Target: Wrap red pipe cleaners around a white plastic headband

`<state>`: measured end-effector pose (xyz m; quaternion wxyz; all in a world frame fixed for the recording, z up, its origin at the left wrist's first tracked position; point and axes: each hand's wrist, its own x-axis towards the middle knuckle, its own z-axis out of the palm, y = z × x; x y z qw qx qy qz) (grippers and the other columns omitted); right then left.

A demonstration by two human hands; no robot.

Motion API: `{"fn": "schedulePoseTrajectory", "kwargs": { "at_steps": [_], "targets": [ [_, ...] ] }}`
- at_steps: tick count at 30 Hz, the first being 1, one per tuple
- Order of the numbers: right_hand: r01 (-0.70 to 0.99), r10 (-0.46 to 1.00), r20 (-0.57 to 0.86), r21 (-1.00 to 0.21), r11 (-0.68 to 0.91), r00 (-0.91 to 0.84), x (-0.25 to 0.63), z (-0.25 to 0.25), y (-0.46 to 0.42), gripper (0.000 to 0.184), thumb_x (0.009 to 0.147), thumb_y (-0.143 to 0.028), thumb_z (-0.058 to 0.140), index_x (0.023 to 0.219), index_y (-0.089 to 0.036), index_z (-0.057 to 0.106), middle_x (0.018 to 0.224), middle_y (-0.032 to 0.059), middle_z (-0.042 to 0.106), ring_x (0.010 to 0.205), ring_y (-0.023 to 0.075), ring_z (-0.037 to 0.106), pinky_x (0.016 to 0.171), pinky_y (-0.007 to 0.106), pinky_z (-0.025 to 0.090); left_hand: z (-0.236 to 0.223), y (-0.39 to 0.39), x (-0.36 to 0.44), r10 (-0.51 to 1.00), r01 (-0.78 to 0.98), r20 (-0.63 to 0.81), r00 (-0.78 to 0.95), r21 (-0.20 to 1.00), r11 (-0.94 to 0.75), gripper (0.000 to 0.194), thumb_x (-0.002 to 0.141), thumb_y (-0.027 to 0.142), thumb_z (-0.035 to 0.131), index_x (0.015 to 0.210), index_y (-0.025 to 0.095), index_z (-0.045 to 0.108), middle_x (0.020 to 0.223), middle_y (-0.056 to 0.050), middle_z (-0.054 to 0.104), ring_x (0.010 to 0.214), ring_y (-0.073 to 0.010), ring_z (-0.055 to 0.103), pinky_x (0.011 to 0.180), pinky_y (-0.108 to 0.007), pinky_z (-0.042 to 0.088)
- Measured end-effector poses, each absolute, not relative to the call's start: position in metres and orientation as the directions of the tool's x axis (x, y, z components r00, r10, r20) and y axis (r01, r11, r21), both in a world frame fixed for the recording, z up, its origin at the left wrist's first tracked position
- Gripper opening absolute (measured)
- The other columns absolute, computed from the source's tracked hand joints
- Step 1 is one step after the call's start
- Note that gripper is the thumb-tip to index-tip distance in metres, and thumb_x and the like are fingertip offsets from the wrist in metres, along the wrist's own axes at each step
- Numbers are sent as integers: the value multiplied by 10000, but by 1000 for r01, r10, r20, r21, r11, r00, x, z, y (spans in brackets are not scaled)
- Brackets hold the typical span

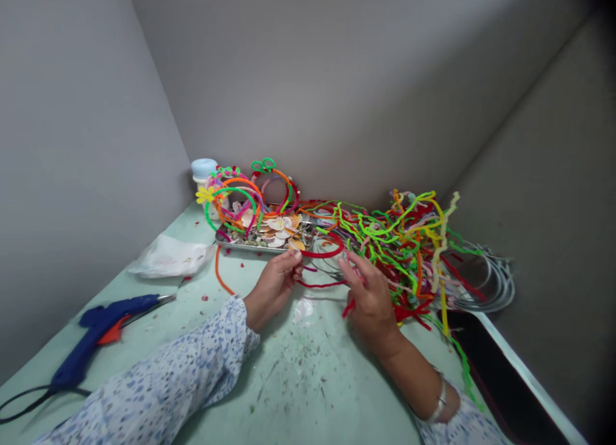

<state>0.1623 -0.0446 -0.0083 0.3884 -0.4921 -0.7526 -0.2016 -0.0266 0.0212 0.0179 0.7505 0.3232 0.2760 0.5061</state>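
At the near right corner of the tray (245,247), my left hand (275,283) pinches the red ring (322,255), seemingly to steady its curve, while my right hand (373,301), forefinger extended, curls round a red strand (348,308).

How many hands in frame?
2. Left hand is at the red hoop; right hand is just right of it, near the pipe-cleaner pile. No others show.
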Motion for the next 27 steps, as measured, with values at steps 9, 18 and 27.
{"fn": "schedulePoseTrajectory", "kwargs": {
  "at_steps": [9,18,27],
  "targets": [
    [883,518,846,-336,328,129,180,-8,-35,440,844,-73,447,1258,-202,518,1155,129,547,1118,264,506,946,488,444,30,21,-32,874,-604,-92,477,688,402,216,697,163,703,759,145,497,623,63,370,477,-18,319,396,-139,208],
    [831,433,894,-151,535,-116,151,4,-54,475,764,-212,697,1204,-238,522,1048,86,635,1010,255,580,903,454,452,27,-3,-19,854,-323,-113,507,894,311,235,733,277,679,676,142,495,544,58,390,459,-38,311,428,-182,192],
    [814,483,863,-172,554,-146,149,7,-53,288,821,-135,609,1094,-227,600,909,47,689,863,199,617,838,394,449,27,-11,-14,863,-254,-45,503,947,198,210,710,309,701,721,131,591,585,42,452,507,-53,352,497,-201,259]
  ]
}}
